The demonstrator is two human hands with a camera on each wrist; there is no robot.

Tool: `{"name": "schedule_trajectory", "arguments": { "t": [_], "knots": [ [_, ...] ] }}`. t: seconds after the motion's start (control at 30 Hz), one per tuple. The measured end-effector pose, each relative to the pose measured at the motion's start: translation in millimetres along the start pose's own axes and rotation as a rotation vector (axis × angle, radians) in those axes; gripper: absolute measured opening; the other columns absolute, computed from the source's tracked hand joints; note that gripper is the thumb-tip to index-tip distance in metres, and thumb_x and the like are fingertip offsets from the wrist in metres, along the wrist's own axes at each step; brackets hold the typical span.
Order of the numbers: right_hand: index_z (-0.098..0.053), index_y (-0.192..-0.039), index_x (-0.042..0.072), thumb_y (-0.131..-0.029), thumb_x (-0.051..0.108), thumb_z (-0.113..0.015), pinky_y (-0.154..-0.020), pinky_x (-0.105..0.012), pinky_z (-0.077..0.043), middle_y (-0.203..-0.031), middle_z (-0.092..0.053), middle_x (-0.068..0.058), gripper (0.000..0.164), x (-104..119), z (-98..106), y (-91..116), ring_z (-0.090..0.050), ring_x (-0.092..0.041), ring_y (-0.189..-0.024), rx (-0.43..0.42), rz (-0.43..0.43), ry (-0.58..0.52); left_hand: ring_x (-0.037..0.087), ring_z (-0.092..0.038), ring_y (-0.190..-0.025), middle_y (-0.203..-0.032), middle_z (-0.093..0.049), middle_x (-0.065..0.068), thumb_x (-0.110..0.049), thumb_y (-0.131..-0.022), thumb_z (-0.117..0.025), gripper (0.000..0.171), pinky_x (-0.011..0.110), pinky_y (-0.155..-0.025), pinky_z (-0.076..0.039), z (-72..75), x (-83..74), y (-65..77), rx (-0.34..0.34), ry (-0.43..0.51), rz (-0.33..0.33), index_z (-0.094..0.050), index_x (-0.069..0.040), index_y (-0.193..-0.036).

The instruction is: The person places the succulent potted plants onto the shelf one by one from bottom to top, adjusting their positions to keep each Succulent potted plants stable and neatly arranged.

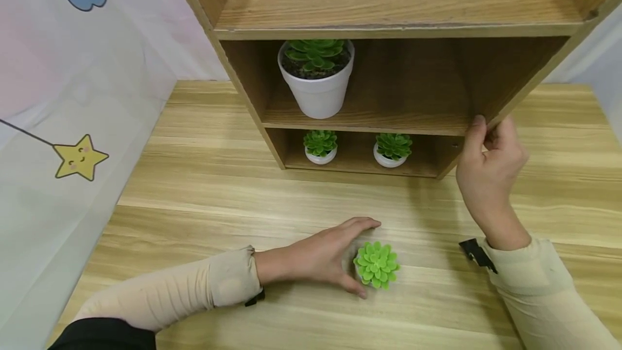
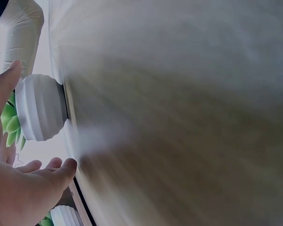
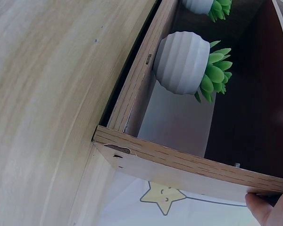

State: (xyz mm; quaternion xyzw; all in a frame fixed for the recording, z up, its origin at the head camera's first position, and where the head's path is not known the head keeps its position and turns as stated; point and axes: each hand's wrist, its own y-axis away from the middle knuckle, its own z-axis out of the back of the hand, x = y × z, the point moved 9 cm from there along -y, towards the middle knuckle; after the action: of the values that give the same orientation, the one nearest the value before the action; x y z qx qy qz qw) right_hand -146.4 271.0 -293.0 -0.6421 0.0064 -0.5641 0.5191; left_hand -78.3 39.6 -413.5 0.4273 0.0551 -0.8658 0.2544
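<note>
A small potted succulent with bright green leaves stands on the wooden table in front of the shelf. My left hand spreads its thumb and fingers around the left side of it. In the left wrist view, its white ribbed pot sits between thumb and fingers, with a gap on the finger side. My right hand grips the right side panel of the wooden shelf low down, thumb on the inner side and fingers outside. The right wrist view shows only part of this hand at the panel's edge.
Two small succulents, the left one and the right one, stand in the bottom compartment. A larger white-potted succulent occupies the left of the compartment above. A pale curtain with a yellow star hangs at the left.
</note>
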Motion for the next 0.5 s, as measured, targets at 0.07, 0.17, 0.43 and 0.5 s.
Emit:
{"name": "schedule_trajectory", "arguments": {
  "t": [0.07, 0.17, 0.43, 0.5],
  "knots": [
    [-0.058, -0.088, -0.016, -0.096, 0.003, -0.051, -0.061, -0.011, -0.043, -0.071, -0.054, 0.008, 0.022, 0.1, 0.0, -0.4, -0.055, 0.001, -0.065, 0.0, 0.002, 0.0, 0.016, -0.032, -0.138, -0.153, -0.032, 0.004, -0.044, -0.066, -0.09, 0.115, 0.029, -0.111, -0.026, -0.4, -0.6, -0.6, 0.004, 0.008, 0.0, -0.024, -0.01, -0.153],
    [-0.058, -0.088, -0.016, -0.096, 0.003, -0.051, -0.062, -0.011, -0.043, -0.071, -0.053, 0.009, 0.023, -0.3, -0.1, -0.5, -0.055, 0.0, -0.065, 0.002, 0.006, 0.001, 0.014, -0.036, -0.136, -0.152, -0.033, 0.002, -0.042, -0.066, -0.091, 0.114, 0.027, -0.11, -0.028, -0.5, 0.0, -1.7, 0.008, 0.046, 0.008, -0.025, -0.011, -0.153],
    [-0.059, -0.089, -0.016, -0.097, 0.004, -0.052, -0.062, -0.011, -0.044, -0.072, -0.052, 0.014, 0.023, -2.6, 0.3, -0.2, -0.055, -0.001, -0.065, 0.005, 0.006, 0.007, 0.014, -0.05, -0.121, -0.15, -0.035, 0.001, -0.035, -0.069, -0.091, 0.106, 0.022, -0.103, -0.037, -4.3, 1.3, -3.9, 0.036, 0.157, 0.017, -0.029, -0.012, -0.151],
    [-0.059, -0.088, -0.015, -0.097, 0.005, -0.052, -0.063, -0.011, -0.044, -0.072, -0.052, 0.014, 0.023, -3.3, 0.5, -0.1, -0.056, 0.0, -0.066, 0.004, 0.006, 0.009, 0.012, -0.052, -0.118, -0.15, -0.036, 0.001, -0.035, -0.069, -0.091, 0.105, 0.02, -0.101, -0.038, -4.9, 1.7, -4.2, 0.036, 0.157, 0.014, -0.03, -0.011, -0.151]
  ]
}}
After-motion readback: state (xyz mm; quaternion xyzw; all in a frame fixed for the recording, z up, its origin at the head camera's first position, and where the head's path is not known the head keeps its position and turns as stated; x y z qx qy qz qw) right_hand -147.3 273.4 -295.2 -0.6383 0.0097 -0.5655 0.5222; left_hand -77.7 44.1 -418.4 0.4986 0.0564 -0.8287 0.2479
